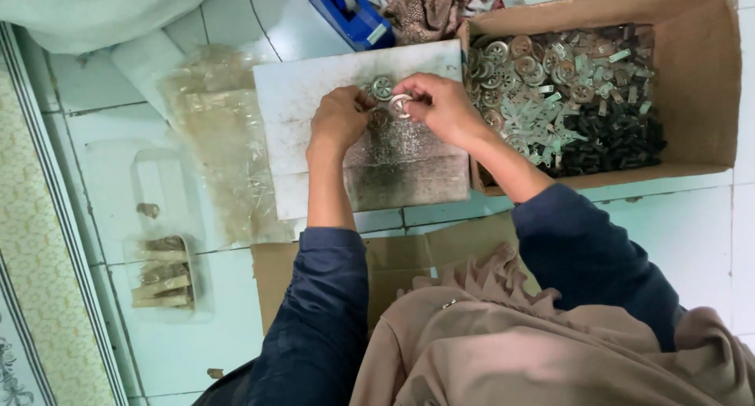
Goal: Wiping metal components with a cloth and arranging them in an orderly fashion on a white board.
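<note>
Silvery and round, the disc point(400, 105) shows a hole at its centre, pinched in the right hand point(440, 107) fingers over the board point(314, 91). Left hand point(340, 119), curled, touches it from 9 o'clock. Box point(708, 75) of parts sits at 3 o'clock.

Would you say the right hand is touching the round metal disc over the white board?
Touching. The head view shows the right hand pinching the metal disc between its fingertips, above the white board.
</note>
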